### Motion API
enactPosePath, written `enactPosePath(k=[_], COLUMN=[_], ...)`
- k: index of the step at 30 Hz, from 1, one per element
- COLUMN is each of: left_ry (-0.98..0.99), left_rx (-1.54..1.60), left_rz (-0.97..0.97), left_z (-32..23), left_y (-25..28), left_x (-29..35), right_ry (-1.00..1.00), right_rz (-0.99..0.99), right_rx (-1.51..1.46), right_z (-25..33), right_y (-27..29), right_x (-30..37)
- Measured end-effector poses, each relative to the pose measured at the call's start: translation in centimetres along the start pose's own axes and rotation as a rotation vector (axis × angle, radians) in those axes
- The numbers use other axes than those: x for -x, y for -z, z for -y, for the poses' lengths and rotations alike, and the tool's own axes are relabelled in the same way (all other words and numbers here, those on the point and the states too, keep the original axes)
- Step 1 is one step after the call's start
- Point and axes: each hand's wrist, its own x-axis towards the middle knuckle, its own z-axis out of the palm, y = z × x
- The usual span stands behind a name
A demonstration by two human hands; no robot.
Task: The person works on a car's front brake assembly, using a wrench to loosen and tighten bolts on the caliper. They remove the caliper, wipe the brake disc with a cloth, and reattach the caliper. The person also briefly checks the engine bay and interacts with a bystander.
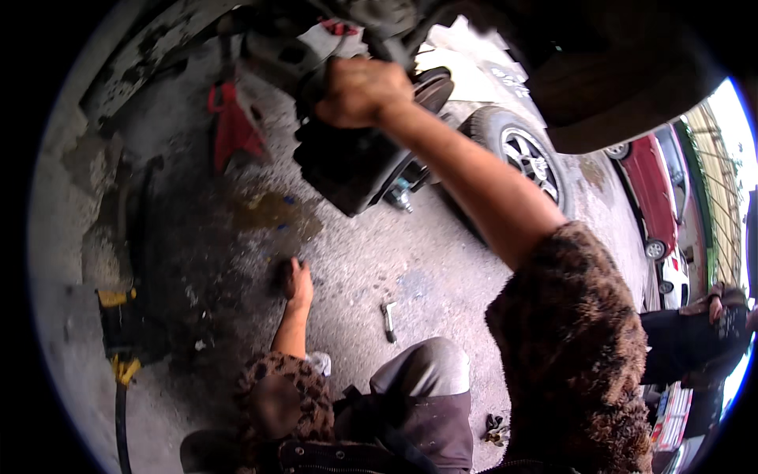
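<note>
My right hand up high, fist clamped on the dark brake assembly under the car, my left hand down on the concrete floor, fingers curled, grip unclear, small metal tool lying near my knee, red jack stand beyond.

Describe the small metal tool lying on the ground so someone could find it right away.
Start at the person's bent grey-trousered knee at the bottom. Just above it on the stained concrete floor lies a short silver metal tool, right of the left hand pressed to the ground. It alone is bright and slim.
</note>
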Motion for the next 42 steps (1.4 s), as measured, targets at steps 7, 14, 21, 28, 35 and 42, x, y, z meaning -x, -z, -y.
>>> enactPosePath(k=[7,14,21,28,35,42], left_ry=[-0.426,-0.104,-0.415,-0.450,-0.465,-0.486], left_rx=[-0.389,0.647,0.604,0.395,0.330,0.247], left_rz=[0.022,0.034,0.143,0.157,0.207,0.282], left_z=[-8.6,-18.4,-34.5,-37.5,-36.3,-34.9], left_y=[-1.2,15.7,34.8,35.4,36.9,37.2], left_x=[2.2,9.7,12.8,8.8,7.1,5.0], right_ry=[-0.042,0.029,-0.037,-0.005,0.007,0.057], right_rz=[-0.069,-0.175,0.014,-0.002,-0.021,-0.008], right_rx=[-0.068,-0.051,-0.089,-0.094,-0.056,-0.128], right_z=[-7.3,-4.4,-1.0,1.9,2.9,3.4], right_y=[6.9,6.5,11.2,10.6,10.1,9.3], right_x=[2.0,1.3,5.8,6.1,5.8,4.5])
